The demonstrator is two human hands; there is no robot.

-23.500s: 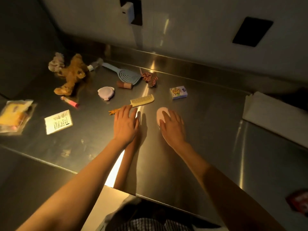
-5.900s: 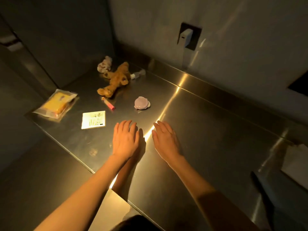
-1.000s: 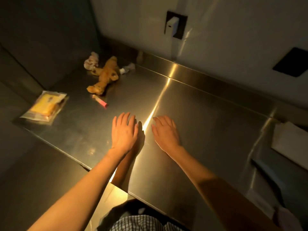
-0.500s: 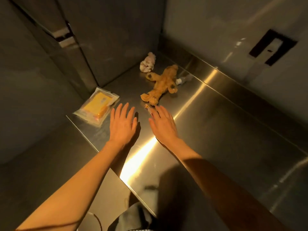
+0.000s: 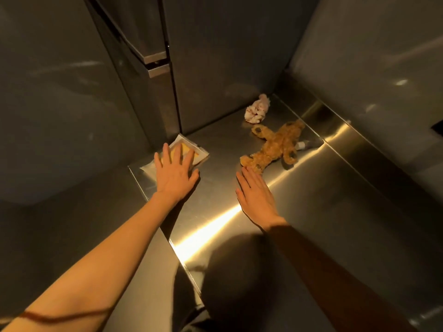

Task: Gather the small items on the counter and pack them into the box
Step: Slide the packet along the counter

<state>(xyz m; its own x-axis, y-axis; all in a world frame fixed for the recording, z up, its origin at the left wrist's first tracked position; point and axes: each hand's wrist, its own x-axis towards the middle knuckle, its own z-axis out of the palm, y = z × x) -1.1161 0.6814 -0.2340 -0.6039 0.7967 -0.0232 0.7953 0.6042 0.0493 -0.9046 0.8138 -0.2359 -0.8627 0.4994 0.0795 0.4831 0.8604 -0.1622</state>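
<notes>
Pressing flat, the open left hand (image 5: 176, 172) should curl around the packet (image 5: 189, 153) (right hand (image 5: 255, 196) empty, spread).

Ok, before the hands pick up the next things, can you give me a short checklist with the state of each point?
1. Left hand on the yellow packet: ok, it lies flat on it, fingers spread, not yet gripping.
2. Right hand empty: ok, open palm down, fingertips close to the brown plush toy.
3. Plush toy free to lift: ok, nothing lies on it.
4. White fluffy item reachable: ok, it sits alone in the far corner of the counter.
5. Small bottle behind the toy: cannot tell, partly hidden.
6. Box ready to receive items: cannot tell, not in view.
</notes>
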